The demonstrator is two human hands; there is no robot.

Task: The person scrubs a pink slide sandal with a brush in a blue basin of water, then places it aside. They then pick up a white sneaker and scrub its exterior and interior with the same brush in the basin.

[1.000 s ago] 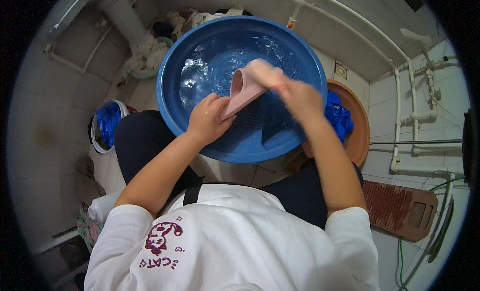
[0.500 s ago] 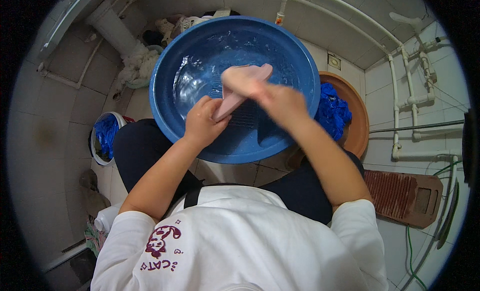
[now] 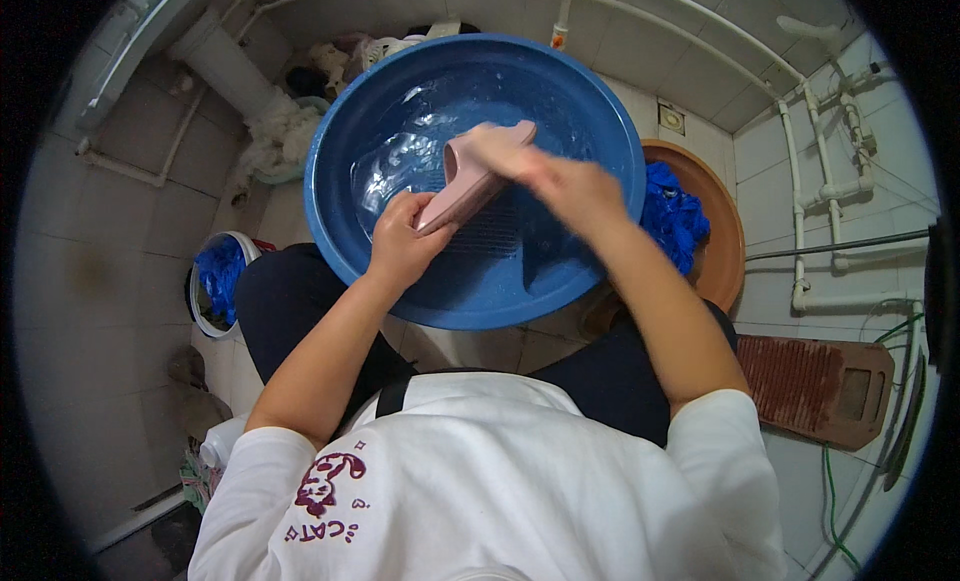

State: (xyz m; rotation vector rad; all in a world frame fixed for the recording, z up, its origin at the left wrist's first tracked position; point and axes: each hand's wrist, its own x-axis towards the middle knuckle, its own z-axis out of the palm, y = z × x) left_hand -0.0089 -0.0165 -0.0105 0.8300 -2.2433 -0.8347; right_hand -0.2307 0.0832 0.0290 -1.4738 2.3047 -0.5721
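A pink slide slipper (image 3: 462,195) is held tilted over a large blue basin (image 3: 632,171), which has water in it and a ribbed patch on its inner wall. The near end of the slipper is in my left hand (image 3: 405,243), the fingers wrapped around it. My right hand (image 3: 575,193) reaches across the slipper's strap near its far end. Motion smears the fingers of that hand, and whether they hold anything cannot be made out.
At right, a brown basin (image 3: 722,241) contains blue plastic (image 3: 672,216). A ribbed brown washboard (image 3: 815,391) lies below it. On the left stands a white bucket (image 3: 240,243) with blue plastic inside. White pipes (image 3: 790,181) run along the tiled walls.
The slipper has turned slightly, so its opening under the strap shows more. My right hand has shifted a little to the right. The left hand keeps its grip.
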